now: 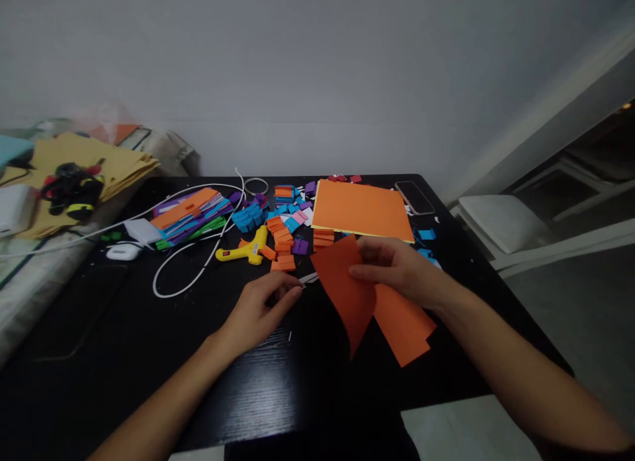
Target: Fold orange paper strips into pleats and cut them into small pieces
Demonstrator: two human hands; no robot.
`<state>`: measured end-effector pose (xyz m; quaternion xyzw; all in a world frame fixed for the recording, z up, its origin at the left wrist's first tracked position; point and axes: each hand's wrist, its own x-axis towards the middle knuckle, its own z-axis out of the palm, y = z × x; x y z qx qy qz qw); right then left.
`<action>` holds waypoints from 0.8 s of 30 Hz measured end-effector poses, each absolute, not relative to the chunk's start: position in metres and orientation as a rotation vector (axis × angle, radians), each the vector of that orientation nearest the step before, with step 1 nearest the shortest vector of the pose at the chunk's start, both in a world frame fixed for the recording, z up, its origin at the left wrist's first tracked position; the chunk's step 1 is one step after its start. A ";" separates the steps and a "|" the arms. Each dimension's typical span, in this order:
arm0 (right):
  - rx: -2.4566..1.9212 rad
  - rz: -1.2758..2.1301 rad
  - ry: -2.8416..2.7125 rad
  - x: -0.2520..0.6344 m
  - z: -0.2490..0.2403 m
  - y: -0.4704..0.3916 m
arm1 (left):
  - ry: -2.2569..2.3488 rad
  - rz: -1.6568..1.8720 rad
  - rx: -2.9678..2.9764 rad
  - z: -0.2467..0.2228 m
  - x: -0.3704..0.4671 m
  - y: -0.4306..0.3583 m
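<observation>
One orange paper sheet [347,286], right of the glue gun [252,247], is pinched in your right hand [389,266]; your left hand [262,310] has an unclear grip.

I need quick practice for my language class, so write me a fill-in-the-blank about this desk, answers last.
The colour of the paper in the right hand is ____.
The gun-shaped tool is coloured ____.
The looped cable is coloured ____.
The phone lies to the ____ of the large sheets.

orange; yellow; white; right
</observation>
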<state>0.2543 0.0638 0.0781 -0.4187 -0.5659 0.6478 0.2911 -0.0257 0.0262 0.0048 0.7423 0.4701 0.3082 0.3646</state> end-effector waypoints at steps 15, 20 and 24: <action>-1.149 1.654 -1.370 0.185 0.023 0.052 | 0.832 0.902 1.099 -0.004 -0.017 0.023; -1.158 1.587 -1.546 0.179 0.029 0.055 | 0.734 0.888 0.999 -0.008 -0.019 0.025; -1.157 1.468 -1.680 0.179 0.031 0.059 | 0.746 0.877 1.003 -0.004 -0.020 0.027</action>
